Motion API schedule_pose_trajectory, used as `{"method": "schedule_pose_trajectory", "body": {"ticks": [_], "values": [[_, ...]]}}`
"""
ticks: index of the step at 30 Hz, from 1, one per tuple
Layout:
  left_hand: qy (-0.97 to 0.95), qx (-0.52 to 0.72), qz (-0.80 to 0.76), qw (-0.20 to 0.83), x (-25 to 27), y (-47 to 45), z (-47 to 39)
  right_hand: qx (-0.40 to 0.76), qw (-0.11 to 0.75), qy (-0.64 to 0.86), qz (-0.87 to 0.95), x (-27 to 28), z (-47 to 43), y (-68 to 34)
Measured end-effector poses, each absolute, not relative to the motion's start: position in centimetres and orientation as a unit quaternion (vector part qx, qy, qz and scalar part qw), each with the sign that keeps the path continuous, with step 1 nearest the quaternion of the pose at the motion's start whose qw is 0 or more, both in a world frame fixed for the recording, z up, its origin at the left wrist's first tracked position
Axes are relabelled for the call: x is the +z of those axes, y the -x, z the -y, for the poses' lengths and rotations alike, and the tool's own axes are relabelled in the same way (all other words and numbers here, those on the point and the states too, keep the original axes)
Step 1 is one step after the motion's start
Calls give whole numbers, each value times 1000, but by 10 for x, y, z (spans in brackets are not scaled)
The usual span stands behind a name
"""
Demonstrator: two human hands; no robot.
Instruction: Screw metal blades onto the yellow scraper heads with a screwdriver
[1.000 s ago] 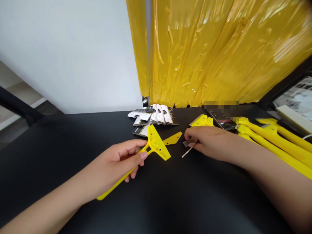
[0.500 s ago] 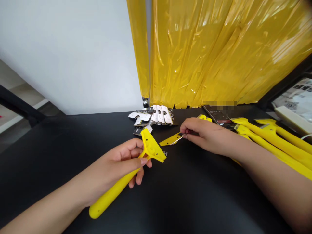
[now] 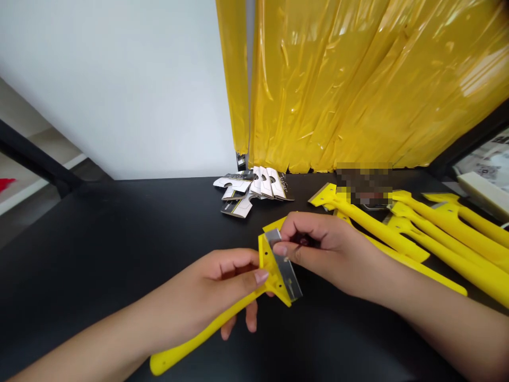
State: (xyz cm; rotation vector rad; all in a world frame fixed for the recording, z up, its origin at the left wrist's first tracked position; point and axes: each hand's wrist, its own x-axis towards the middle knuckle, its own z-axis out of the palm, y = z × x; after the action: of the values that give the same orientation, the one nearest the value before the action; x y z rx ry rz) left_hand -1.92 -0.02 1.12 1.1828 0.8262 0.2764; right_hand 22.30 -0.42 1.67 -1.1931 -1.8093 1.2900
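Note:
In my left hand [image 3: 222, 286] lies a yellow plastic scraper [image 3: 207, 326], gripped at its neck, its wide head with small holes turned up to the right. My right hand [image 3: 322, 249] pinches a flat silvery blade [image 3: 287, 273] between thumb and forefinger. The blade lies along the front edge of that scraper's head; whether it is seated there I cannot tell. Something dark reddish [image 3: 304, 241] shows inside my curled right fingers, too hidden to name. Just behind the blade is part of another yellow scraper head [image 3: 274, 224], partly covered by my right hand.
Several yellow scrapers [image 3: 374, 223] lie on the black table [image 3: 119, 244] at the right, under and beyond my right forearm. White and black card sleeves [image 3: 250, 191] are heaped at the back. Yellow plastic sheeting [image 3: 338, 79] hangs behind, beside a white panel [image 3: 139, 95].
My right hand has come nearer and to the left, bringing the blade onto the scraper's head. My left hand has shifted right and down with the scraper, whose head has turned.

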Motion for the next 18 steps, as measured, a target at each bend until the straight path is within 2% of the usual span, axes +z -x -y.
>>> {"method": "schedule_pose_trajectory", "body": {"ticks": [7, 13, 18], "values": [[-553, 141, -384, 726, 10, 15, 3, 473, 301, 455, 692, 9, 0, -223], [-542, 123, -467, 688, 11, 9, 9, 452, 338, 440, 698, 4, 6, -212], [-553, 111, -471, 678, 13, 6, 13, 426, 357, 424, 715, 3, 13, -206]]}}
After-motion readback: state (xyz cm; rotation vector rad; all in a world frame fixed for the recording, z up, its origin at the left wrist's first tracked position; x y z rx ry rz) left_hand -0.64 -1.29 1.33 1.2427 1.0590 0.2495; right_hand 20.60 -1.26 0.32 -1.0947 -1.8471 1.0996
